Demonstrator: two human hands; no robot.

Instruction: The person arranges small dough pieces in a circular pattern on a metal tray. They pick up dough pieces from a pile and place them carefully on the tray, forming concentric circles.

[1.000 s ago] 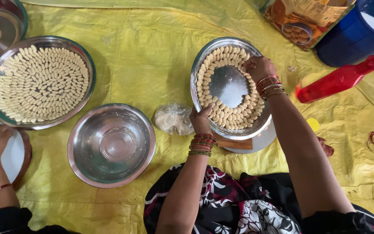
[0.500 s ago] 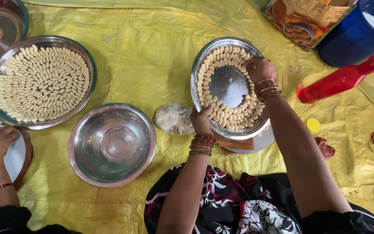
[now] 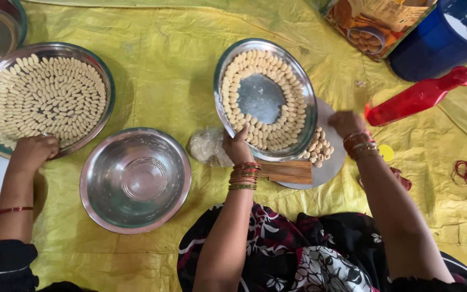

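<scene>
Two hands at one round steel plate ringed with pale dough pieces (image 3: 265,98): left hand (image 3: 237,147) still pinches its six-o'clock rim; right hand (image 3: 346,123), earlier on the plate's three-o'clock edge, now off it, loosely curled, empty, beside loose dough pieces (image 3: 315,149) on a grey board (image 3: 331,162).

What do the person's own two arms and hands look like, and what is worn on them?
Both forearms are bare, with no sleeves showing. The left hand has a stack of thin bangles at the wrist, mostly red and orange with some green. The right hand also wears a stack of bangles, red and gold-toned. No rings can be made out.
</scene>
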